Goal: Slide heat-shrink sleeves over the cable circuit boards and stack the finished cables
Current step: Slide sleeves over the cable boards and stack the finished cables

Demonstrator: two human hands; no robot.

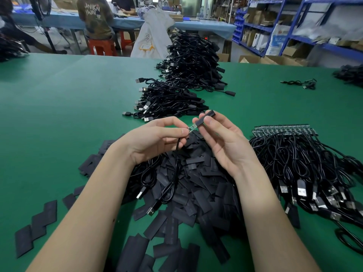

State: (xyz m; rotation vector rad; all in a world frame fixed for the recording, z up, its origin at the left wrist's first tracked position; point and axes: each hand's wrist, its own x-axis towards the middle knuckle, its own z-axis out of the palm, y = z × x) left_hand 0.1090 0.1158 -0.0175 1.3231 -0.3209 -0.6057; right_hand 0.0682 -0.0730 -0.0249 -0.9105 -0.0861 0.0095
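The left hand (157, 138) pinches the cable (177, 154) just below its circuit board (192, 128); the right hand (222, 142) pinches a black sleeve (206, 117) partly over the board. Below lies a loose sleeve pile (196, 193) on the green table (68, 107).

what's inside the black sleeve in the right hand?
The small green circuit board enters the black heat-shrink sleeve, pinched by the right hand. The left hand pinches the board's cable end. The sleeve hides how far the board reaches inside.
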